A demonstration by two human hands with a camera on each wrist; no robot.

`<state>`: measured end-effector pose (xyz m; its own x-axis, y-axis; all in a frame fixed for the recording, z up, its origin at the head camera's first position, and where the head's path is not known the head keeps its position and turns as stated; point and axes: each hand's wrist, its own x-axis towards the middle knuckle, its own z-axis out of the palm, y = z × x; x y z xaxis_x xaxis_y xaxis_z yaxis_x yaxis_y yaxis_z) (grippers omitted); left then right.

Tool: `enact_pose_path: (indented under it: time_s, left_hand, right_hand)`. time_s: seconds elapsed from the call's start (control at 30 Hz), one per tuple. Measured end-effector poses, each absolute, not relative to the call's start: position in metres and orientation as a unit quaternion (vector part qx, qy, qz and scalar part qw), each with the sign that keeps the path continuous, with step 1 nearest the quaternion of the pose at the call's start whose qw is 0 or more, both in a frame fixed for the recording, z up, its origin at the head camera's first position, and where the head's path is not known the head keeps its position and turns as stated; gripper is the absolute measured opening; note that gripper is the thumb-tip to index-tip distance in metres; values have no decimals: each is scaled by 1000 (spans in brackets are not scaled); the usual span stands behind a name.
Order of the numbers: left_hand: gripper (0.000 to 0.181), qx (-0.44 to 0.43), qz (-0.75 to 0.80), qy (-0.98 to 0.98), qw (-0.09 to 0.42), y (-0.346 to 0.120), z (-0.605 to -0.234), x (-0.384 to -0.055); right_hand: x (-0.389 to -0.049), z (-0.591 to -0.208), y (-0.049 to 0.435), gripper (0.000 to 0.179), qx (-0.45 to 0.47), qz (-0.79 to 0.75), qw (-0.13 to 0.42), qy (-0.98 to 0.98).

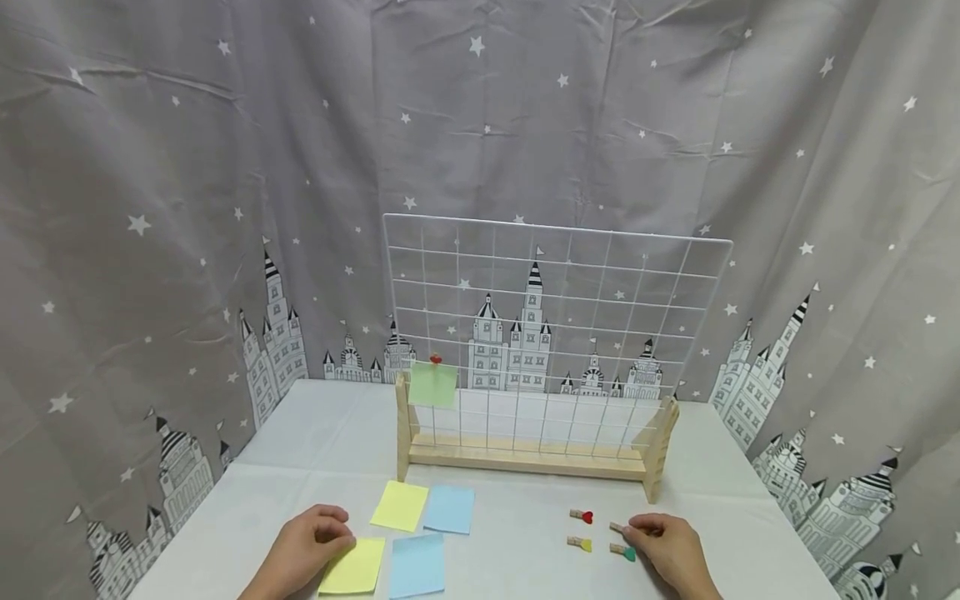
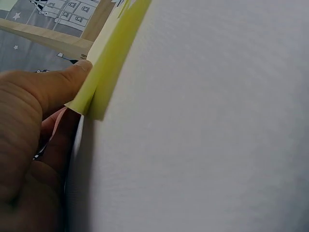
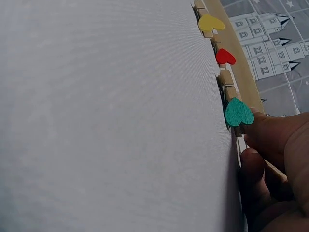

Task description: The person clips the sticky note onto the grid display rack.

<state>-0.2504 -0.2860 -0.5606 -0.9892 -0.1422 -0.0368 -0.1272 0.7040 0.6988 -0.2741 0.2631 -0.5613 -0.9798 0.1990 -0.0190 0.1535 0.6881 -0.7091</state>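
Observation:
My left hand (image 1: pixel 303 546) pinches the edge of a yellow sticky note (image 1: pixel 354 568), at the front left of the white table. In the left wrist view the thumb (image 2: pixel 72 79) lies on top of the note (image 2: pixel 99 92), whose edge is bent up. At the right, my right hand (image 1: pixel 670 550) grips one end of a small wooden clothespin (image 1: pixel 617 527); the fingers hide that end. Just in front lies a clothespin with a green heart (image 3: pixel 239 112). Two more, one with a red heart (image 1: pixel 587 517) and one with a yellow heart (image 1: pixel 586 545), lie farther left.
Another yellow note (image 1: pixel 400 506) and two blue notes (image 1: pixel 450 509) lie beside the pinched one. Behind them stands a white wire grid (image 1: pixel 555 296) in a wooden base (image 1: pixel 525 461). A green note (image 1: pixel 432 386) hangs on it from a red-heart clip. A grey curtain (image 1: pixel 480 125) closes the back.

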Motion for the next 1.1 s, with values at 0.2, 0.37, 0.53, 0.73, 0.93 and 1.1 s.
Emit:
enact_pose_path:
  time_s: [0.2,0.37,0.53,0.73,0.93,1.1]
  left_hand:
    - [9,62,-381,-922,20,-288,-562,-250]
    - [7,68,-382,-922,18,-289,-564,-248]
    - [5,68,-380,-922,22,-288,-564,-246]
    - [5,72,-376,-923,26,-286,-560,-246]
    - [5,81,-379,-922,27,-287,-561,-247]
    - [7,86,-386,-918,29,-287,-561,-248]
  right_hand:
    - [-272,-560,262,18,-77,367,37,-926]
    - [-268,-561,261,16,-68,352,38,-933]
    - [-267,-562,262,12,-61,349,45,-934]
    - [-267,-560,262,9,-60,357,54,-931]
    - [-267,-559,262,8,-73,373,49,-924]
    - [-269,-556,261,8,-83,388,43,-917]
